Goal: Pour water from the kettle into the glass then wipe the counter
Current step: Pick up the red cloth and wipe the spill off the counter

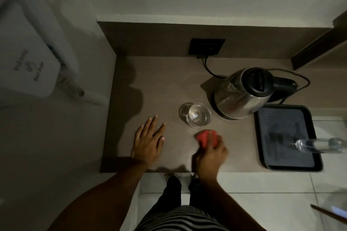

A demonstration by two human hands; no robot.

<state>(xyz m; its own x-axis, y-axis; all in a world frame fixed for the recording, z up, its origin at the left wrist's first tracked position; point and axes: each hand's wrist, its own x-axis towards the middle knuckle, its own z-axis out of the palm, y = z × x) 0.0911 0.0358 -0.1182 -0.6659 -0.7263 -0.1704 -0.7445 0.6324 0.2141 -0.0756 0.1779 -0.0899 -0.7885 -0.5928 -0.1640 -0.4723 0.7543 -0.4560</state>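
A steel kettle (242, 93) with a black lid and handle stands on its base at the back right of the brown counter (159, 84). Just left of it stands a clear glass (199, 115) holding water. My right hand (210, 153) presses a red cloth (204, 138) onto the counter in front of the glass. My left hand (147, 140) lies flat on the counter near the front edge, fingers spread, holding nothing.
A black tray (287, 163) sits at the right, with a clear bottle (319, 145) over it. The kettle's cord runs to a black wall socket (206, 46). A white wall-mounted appliance (28, 58) hangs at the left. Tiled floor lies below the counter's front edge.
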